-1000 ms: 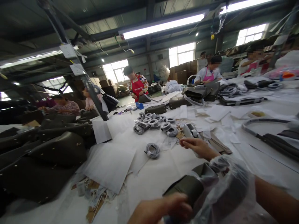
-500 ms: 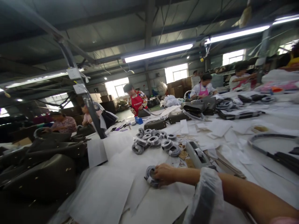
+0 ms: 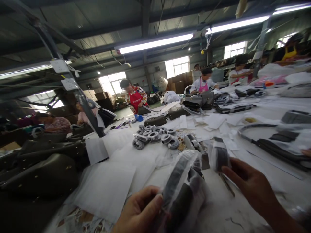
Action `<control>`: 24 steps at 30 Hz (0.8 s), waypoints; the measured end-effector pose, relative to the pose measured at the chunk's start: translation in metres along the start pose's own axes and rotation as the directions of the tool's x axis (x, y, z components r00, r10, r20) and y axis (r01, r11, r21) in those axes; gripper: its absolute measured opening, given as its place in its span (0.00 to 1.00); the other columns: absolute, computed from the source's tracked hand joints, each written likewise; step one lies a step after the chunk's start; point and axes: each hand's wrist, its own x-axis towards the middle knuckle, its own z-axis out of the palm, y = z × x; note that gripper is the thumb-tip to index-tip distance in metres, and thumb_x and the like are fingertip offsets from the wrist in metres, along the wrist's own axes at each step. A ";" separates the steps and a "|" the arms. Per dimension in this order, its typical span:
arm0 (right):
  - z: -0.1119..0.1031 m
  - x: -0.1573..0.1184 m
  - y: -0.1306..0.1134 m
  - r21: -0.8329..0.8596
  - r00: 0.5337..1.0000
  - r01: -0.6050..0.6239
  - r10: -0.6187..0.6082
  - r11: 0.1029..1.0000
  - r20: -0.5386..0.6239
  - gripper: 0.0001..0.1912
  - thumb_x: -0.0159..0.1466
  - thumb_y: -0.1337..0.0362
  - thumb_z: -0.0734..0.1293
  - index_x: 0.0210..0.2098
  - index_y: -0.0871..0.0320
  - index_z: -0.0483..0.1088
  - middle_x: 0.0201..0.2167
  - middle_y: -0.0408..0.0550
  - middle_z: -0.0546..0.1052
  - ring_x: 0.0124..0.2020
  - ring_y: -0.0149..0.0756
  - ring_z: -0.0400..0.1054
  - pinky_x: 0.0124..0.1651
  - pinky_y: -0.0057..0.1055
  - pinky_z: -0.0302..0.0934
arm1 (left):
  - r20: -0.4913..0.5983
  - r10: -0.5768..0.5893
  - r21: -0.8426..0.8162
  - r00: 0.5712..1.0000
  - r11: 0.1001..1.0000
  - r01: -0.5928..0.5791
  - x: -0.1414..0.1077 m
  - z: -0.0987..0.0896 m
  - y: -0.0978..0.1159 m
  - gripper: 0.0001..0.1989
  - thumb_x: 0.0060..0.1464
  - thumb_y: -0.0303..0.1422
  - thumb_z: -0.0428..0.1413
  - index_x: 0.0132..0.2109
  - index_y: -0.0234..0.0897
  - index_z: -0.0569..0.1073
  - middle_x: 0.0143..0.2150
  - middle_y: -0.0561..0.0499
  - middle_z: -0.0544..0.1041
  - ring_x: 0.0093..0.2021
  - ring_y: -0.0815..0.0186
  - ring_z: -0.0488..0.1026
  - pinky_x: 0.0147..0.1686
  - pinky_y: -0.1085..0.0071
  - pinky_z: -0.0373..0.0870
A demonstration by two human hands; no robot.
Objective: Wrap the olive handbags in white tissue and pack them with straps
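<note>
My left hand [image 3: 142, 207] is closed on a dark bag handle [image 3: 177, 176] covered in translucent white wrap, at the bottom centre. Below that handle shows part of a dark olive bag [image 3: 181, 204], partly covered by the wrap. To the right, my right hand [image 3: 252, 181] pinches a rolled strap [image 3: 221, 155] with pale film around it, raised above the table. Beyond both hands lies a pile of coiled grey straps [image 3: 154, 136], and beside it a grey bag piece [image 3: 191, 142].
White sheets [image 3: 104, 184] cover the table at left front. Dark olive bags [image 3: 48, 174] are heaped along the left side. A metal post [image 3: 87, 110] rises behind them. A black strap and bag [image 3: 274, 150] lie at right. Co-workers [image 3: 136, 97] sit or stand across the table.
My right hand has drawn back from the table towards me and right, bringing the rolled strap with it. My left hand has come into view on the wrapped handle.
</note>
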 end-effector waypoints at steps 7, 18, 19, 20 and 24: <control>0.029 -0.093 -0.058 0.086 0.897 0.391 -0.400 0.917 0.189 0.11 0.56 0.54 0.76 0.35 0.50 0.77 0.25 0.44 0.79 0.21 0.35 0.72 0.23 0.26 0.71 | 0.029 0.068 0.177 0.997 0.982 -0.072 -0.003 0.004 0.017 0.18 0.55 0.46 0.61 0.44 0.37 0.78 0.36 0.51 0.78 0.33 0.70 0.71 0.32 0.77 0.65; 0.078 -0.114 -0.074 0.153 0.835 0.506 -0.527 0.849 0.159 0.13 0.62 0.62 0.73 0.46 0.53 0.75 0.42 0.50 0.81 0.40 0.43 0.78 0.42 0.34 0.75 | -0.095 0.234 0.263 0.968 0.943 -0.203 -0.006 0.015 0.018 0.17 0.51 0.45 0.65 0.37 0.35 0.75 0.31 0.54 0.75 0.30 0.71 0.68 0.31 0.76 0.63; 0.079 -0.115 -0.074 0.149 0.823 0.527 -0.546 0.837 0.156 0.13 0.62 0.63 0.72 0.47 0.53 0.75 0.43 0.51 0.81 0.41 0.44 0.78 0.43 0.35 0.75 | -0.098 0.242 0.267 0.965 0.941 -0.209 -0.006 0.015 0.018 0.17 0.51 0.45 0.65 0.38 0.35 0.75 0.32 0.54 0.74 0.30 0.70 0.68 0.31 0.75 0.64; 0.079 -0.116 -0.073 0.145 0.813 0.542 -0.561 0.827 0.158 0.14 0.63 0.63 0.72 0.48 0.53 0.75 0.44 0.52 0.81 0.42 0.44 0.78 0.44 0.35 0.75 | -0.096 0.241 0.271 0.966 0.940 -0.208 -0.006 0.015 0.019 0.18 0.50 0.45 0.65 0.40 0.35 0.75 0.32 0.54 0.74 0.30 0.70 0.69 0.31 0.75 0.64; 0.080 -0.115 -0.075 0.128 0.795 0.574 -0.588 0.809 0.152 0.15 0.64 0.63 0.71 0.50 0.54 0.74 0.44 0.53 0.81 0.42 0.43 0.78 0.43 0.35 0.74 | -0.091 0.228 0.341 0.969 0.922 -0.185 -0.007 0.017 0.022 0.26 0.51 0.46 0.64 0.52 0.37 0.73 0.38 0.50 0.75 0.37 0.64 0.72 0.36 0.72 0.68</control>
